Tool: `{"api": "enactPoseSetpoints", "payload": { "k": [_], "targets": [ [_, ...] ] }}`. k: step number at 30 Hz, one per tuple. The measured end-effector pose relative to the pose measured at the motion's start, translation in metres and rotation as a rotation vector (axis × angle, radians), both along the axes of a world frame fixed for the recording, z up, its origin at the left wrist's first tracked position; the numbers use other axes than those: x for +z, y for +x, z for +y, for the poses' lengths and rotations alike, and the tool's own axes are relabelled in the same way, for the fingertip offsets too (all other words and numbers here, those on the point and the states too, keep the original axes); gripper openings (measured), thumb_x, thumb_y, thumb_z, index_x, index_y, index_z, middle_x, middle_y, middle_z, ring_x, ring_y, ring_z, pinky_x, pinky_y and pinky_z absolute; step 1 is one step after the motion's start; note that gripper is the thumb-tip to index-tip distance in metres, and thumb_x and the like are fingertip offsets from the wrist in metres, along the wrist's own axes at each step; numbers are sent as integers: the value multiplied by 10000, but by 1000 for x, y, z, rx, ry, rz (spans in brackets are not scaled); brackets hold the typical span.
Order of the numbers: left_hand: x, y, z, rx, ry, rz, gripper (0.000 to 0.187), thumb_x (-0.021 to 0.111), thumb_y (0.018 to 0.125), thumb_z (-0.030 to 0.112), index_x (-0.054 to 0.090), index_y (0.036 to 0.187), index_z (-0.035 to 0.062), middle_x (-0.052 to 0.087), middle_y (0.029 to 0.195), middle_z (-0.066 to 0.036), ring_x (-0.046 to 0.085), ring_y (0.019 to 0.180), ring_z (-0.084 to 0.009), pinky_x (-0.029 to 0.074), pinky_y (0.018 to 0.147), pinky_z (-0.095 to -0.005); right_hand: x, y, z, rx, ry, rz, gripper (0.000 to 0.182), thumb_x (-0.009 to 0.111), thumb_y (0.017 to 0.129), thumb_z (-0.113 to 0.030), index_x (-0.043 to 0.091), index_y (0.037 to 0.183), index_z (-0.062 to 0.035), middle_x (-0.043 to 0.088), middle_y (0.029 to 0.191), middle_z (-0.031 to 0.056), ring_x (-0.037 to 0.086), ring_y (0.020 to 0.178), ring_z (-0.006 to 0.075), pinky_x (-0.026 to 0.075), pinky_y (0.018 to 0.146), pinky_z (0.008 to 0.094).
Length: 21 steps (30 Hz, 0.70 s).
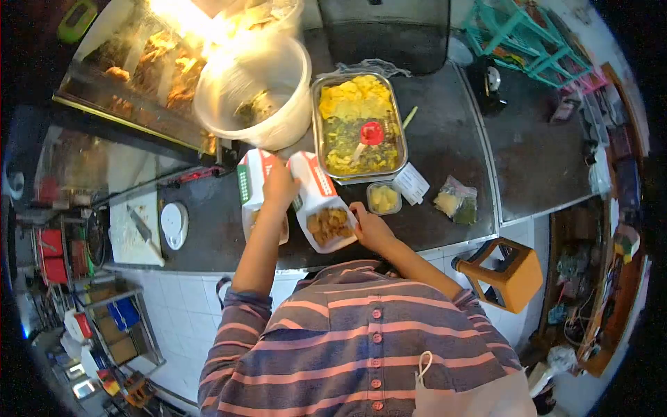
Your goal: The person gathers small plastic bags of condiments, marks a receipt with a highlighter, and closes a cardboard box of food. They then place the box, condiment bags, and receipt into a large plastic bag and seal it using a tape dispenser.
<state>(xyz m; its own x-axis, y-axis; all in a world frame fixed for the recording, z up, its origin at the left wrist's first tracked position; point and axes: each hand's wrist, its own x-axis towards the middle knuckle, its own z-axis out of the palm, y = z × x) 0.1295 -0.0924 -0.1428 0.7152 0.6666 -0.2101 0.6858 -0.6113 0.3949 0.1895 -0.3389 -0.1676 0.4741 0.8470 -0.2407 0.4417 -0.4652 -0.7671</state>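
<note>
I view a white paper box (pixel 310 182) with red-and-green print, holding brown food pieces (pixel 329 226), near the table's (pixel 445 118) near edge. My right hand's (pixel 373 231) fingers grip its right rim. My left hand (pixel 279 186) overlaps a matching left box (pixel 253 165); its grip I cannot tell. Farther: rectangular metal tray (pixel 401 125); left of it, white round plastic bucket (pixel 293 119).

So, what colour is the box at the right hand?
The box is white with a red panel; head view.
</note>
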Motion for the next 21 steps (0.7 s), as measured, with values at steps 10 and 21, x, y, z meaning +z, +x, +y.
{"api": "enactPoseSetpoints", "payload": {
  "k": [10, 21],
  "targets": [
    [10, -82, -51, 96, -450, -610, 568, 563, 669, -39, 391, 1209, -8, 487, 1117, -174, 517, 990, -249, 450, 820, -334, 5, -4, -22, -54, -199, 77, 383, 525, 775, -199, 432, 1114, -48, 565, 933, 215, 540, 893, 380, 428, 763, 455],
    [-53, -149, -91, -246, -215, -738, 443, 562, 710, 31, 455, 1139, 3, 505, 1076, -175, 496, 991, -331, 388, 869, -393, 6, 4, -13, 193, 345, -259, 512, 621, 681, -232, 441, 1116, -32, 517, 1046, 132, 510, 983, 281, 435, 798, 374]
  ]
}}
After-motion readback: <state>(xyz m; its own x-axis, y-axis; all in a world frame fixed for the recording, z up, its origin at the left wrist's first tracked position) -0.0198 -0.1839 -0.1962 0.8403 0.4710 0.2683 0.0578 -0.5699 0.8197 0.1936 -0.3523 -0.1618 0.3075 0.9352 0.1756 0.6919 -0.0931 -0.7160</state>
